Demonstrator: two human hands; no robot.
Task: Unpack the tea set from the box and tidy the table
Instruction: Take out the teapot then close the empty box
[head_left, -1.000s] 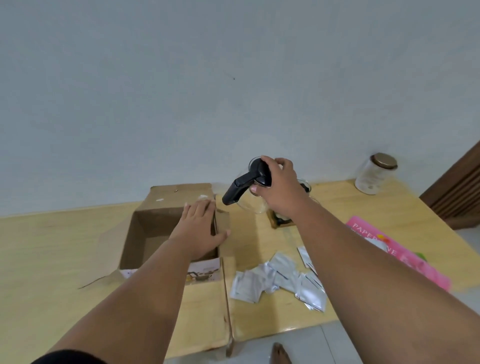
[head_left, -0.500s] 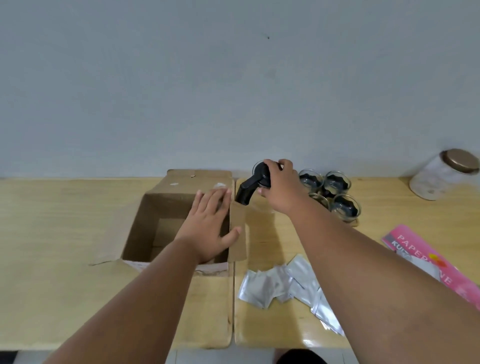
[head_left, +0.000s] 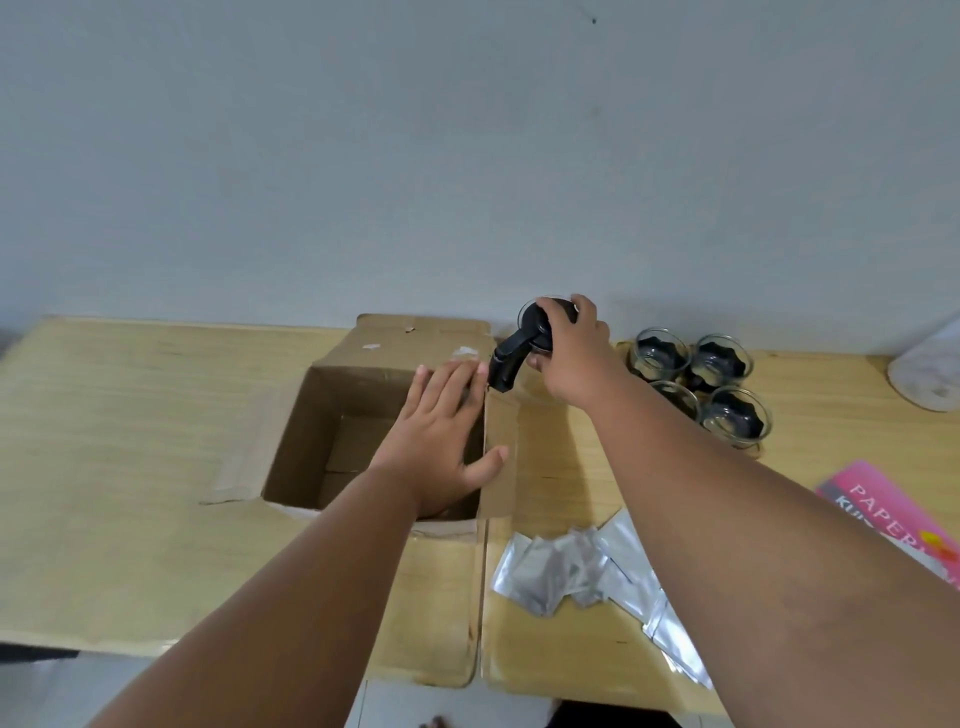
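An open brown cardboard box (head_left: 311, 431) stands on the wooden table (head_left: 130, 457), its inside looking empty. My left hand (head_left: 441, 441) lies flat with fingers spread over the box's right wall. My right hand (head_left: 571, 358) grips the top of a glass teapot with a black lid and black handle (head_left: 511, 358), just behind the box's right corner near the wall. The teapot's glass body is mostly hidden by my hand. Several small glass cups with black bases (head_left: 701, 384) stand clustered to the right of the teapot.
Several silver foil sachets (head_left: 576, 566) lie scattered near the table's front edge. A pink paper pack (head_left: 893, 519) lies at the right. A pale jar (head_left: 930, 369) stands at the far right by the wall. A seam splits the table below the box.
The view has tilted down and swung left. My right hand has lowered the teapot toward the table beside the cups. My left hand has stayed on the box's right wall.
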